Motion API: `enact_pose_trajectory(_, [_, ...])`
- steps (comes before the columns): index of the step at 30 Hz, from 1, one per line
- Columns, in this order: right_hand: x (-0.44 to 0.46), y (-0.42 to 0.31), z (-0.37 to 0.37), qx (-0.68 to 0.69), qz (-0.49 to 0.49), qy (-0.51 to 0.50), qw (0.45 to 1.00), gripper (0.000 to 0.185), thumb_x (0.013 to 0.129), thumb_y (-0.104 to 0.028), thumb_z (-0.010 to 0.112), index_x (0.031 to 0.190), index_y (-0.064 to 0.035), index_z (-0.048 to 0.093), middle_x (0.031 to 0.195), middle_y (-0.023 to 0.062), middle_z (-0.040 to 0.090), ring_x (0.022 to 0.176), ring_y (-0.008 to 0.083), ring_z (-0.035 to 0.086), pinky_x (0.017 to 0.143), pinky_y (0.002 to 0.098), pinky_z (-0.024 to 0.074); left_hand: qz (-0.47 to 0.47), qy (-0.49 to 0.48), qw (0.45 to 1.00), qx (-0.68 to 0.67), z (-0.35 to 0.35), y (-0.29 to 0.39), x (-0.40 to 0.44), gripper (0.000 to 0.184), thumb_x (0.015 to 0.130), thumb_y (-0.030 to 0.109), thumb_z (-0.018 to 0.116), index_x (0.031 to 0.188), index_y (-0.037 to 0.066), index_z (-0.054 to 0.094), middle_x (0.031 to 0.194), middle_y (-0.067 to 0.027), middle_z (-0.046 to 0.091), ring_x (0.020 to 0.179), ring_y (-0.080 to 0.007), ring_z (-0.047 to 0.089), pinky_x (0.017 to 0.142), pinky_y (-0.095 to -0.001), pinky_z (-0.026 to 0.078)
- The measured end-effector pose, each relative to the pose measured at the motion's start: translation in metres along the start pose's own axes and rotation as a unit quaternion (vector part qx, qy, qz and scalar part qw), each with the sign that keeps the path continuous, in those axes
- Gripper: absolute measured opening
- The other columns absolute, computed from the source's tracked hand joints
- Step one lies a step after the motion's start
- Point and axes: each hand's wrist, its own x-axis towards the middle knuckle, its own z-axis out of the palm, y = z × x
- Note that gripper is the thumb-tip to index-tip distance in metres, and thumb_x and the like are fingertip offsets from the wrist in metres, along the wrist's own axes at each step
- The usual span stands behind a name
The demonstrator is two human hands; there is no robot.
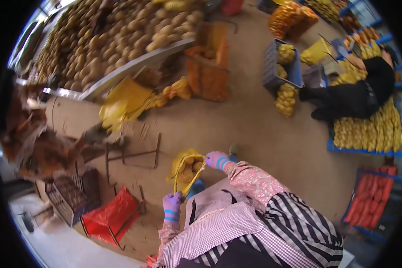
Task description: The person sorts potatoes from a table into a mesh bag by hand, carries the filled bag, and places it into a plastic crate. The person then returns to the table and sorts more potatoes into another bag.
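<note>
A yellow mesh bag (170, 172) with several potatoes (188, 173) in it hangs or stands low in front of me, its mouth pulled wide. My left hand (172, 202), in a purple glove with blue stripes, is closed on the near side of the bag's rim. Gloved the same way, my right hand (217, 160) grips the rim at its far right. Between the two hands the yellow edge is stretched taut. Whether the bag's bottom touches the floor is hard to tell.
Heaped potatoes (116, 40) cover a large metal-edged table at the upper left. An orange bin (207, 73), a metal stand (134, 156), a red bag on a frame (111, 214) and a blue crate (274, 67) stand around. A person (357, 89) bends beside stacked yellow bags (368, 129).
</note>
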Motion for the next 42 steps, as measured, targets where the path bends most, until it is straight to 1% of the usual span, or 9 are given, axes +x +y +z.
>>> enact_pose_trajectory(6, [-0.023,0.155,-0.019,0.17,0.112,-0.016,0.979,0.042,0.099,-0.048,0.048,0.111,-0.0193,0.076,0.104,0.0063,0.077,0.102,0.0306,0.072,0.094,0.0439,0.0544,0.011,-0.091,0.992,0.09,0.14,0.043,-0.004,0.027,0.082,0.017,0.072,0.063,-0.001,0.065,0.062,-0.0058,0.064,0.051,-0.0128,0.056,0.051,-0.0285,0.045])
enact_pose_trajectory(14, [-0.096,0.311,-0.109,0.242,0.212,-0.073,0.944,0.058,0.097,-0.06,0.05,0.116,-0.0121,0.076,0.116,0.0144,0.075,0.115,0.0266,0.069,0.099,0.0439,0.0514,-0.009,-0.153,0.969,0.192,0.325,0.104,-0.033,0.028,0.082,0.02,0.074,0.078,-0.008,0.071,0.071,-0.0118,0.071,0.06,-0.0166,0.066,0.06,-0.0292,0.054])
enact_pose_trajectory(19, [-0.089,0.397,-0.102,0.398,0.247,0.009,0.883,0.051,0.098,-0.053,0.051,0.089,-0.0089,0.076,0.074,0.0071,0.075,0.073,0.0255,0.073,0.079,0.0422,0.0562,0.012,-0.212,0.945,0.25,0.428,0.137,-0.029,0.028,0.082,0.019,0.073,0.081,-0.009,0.073,0.071,-0.0106,0.071,0.059,-0.0161,0.065,0.059,-0.029,0.053])
enact_pose_trajectory(22, [-0.084,0.429,-0.118,0.416,0.289,0.198,0.839,0.048,0.1,-0.049,0.052,0.087,-0.0081,0.074,0.071,0.0052,0.074,0.066,0.0202,0.07,0.074,0.0379,0.056,0.046,-0.241,0.92,0.305,0.488,0.171,-0.015,0.027,0.082,0.018,0.073,0.08,-0.009,0.073,0.071,-0.0108,0.072,0.06,-0.0161,0.065,0.059,-0.029,0.053])
enact_pose_trajectory(26, [-0.092,0.466,-0.178,0.577,0.284,0.198,0.739,0.045,0.1,-0.046,0.054,0.087,-0.0064,0.072,0.07,0.0052,0.072,0.06,0.0181,0.068,0.066,0.0345,0.0555,0.083,-0.269,0.917,0.281,0.574,0.215,0.014,0.025,0.082,0.018,0.073,0.076,-0.007,0.073,0.069,-0.0116,0.071,0.058,-0.0163,0.065,0.058,-0.0296,0.053])
enact_pose_trajectory(31, [-0.027,0.531,-0.233,0.518,0.26,0.249,0.776,0.047,0.1,-0.047,0.054,0.089,-0.0055,0.072,0.07,0.0054,0.071,0.062,0.0185,0.068,0.067,0.0349,0.0552,0.058,-0.282,0.92,0.266,0.683,0.251,0.088,0.026,0.084,0.019,0.071,0.075,-0.005,0.072,0.068,-0.0105,0.071,0.057,-0.0151,0.064,0.058,-0.0284,0.052])
enact_pose_trajectory(36, [0.036,0.603,-0.268,0.473,0.309,0.2,0.8,0.044,0.1,-0.046,0.051,0.094,-0.0081,0.073,0.086,0.018,0.074,0.086,0.0397,0.07,0.083,0.0479,0.0545,0.081,-0.252,0.861,0.435,0.782,0.252,0.172,0.027,0.082,0.025,0.072,0.074,0.0,0.076,0.067,-0.0086,0.072,0.06,-0.0156,0.067,0.063,-0.0302,0.055])
enact_pose_trajectory(40, [0.091,0.65,-0.284,0.399,0.349,0.189,0.827,0.044,0.099,-0.045,0.049,0.093,-0.0098,0.074,0.077,0.0101,0.074,0.075,0.0292,0.072,0.079,0.0432,0.0557,0.104,-0.236,0.776,0.575,0.848,0.254,0.221,0.03,0.08,0.033,0.069,0.076,0.005,0.079,0.068,-0.0096,0.073,0.066,-0.0199,0.071,0.073,-0.0355,0.058])
enact_pose_trajectory(42, [0.119,0.68,-0.298,0.425,0.362,0.146,0.817,0.044,0.1,-0.045,0.048,0.101,-0.0096,0.074,0.106,0.0224,0.072,0.103,0.0446,0.066,0.093,0.0525,0.0526,0.097,-0.231,0.771,0.586,0.883,0.253,0.242,0.031,0.08,0.034,0.068,0.076,0.006,0.079,0.068,-0.0105,0.073,0.068,-0.0223,0.072,0.075,-0.0371,0.058])
